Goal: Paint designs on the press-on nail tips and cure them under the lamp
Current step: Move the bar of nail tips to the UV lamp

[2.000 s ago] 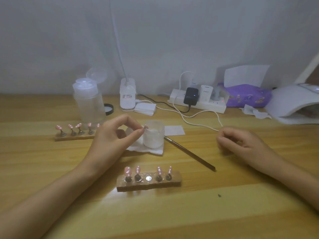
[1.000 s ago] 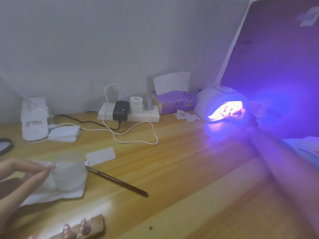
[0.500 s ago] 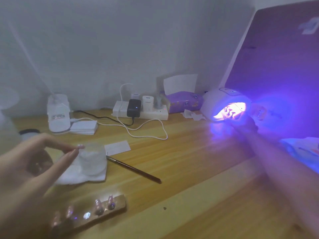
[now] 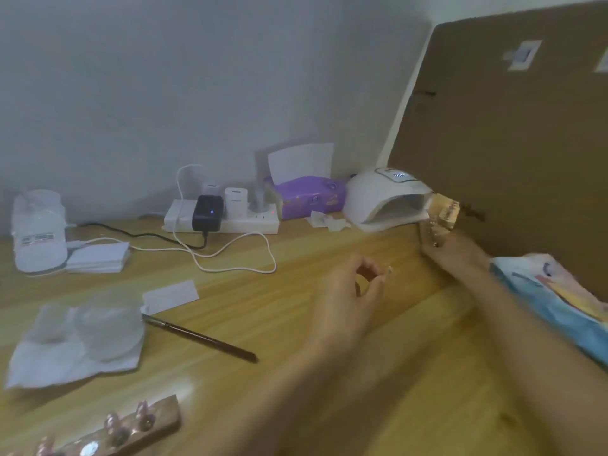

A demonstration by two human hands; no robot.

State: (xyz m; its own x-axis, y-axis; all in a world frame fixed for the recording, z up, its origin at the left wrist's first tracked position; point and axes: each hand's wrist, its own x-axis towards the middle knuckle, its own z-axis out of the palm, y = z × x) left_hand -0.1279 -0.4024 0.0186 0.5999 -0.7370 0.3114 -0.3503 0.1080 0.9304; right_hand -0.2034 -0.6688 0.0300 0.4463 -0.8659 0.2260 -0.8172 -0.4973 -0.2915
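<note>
While a wooden holder (image 4: 131,429) of painted nail tips sits far left of both hands, with a brush (image 4: 200,337) between it and the left hand (image 4: 345,304), that hand hovers over the bench (image 4: 263,291), thumb and forefinger pinching what looks like a tiny nail tip (image 4: 390,269). Right of those fingers (image 4: 378,284), the right hand (image 4: 457,258) grips a second holder (image 4: 444,215), its far end beside the white curing lamp's (image 4: 378,195) mouth.

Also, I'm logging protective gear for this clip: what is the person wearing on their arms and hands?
Nothing that shows. The left forearm and right forearm are bare, no sleeves in view, and the left hand and right hand have no gloves. No watch, bracelet or ring is visible, though the picture is blurred.
</note>
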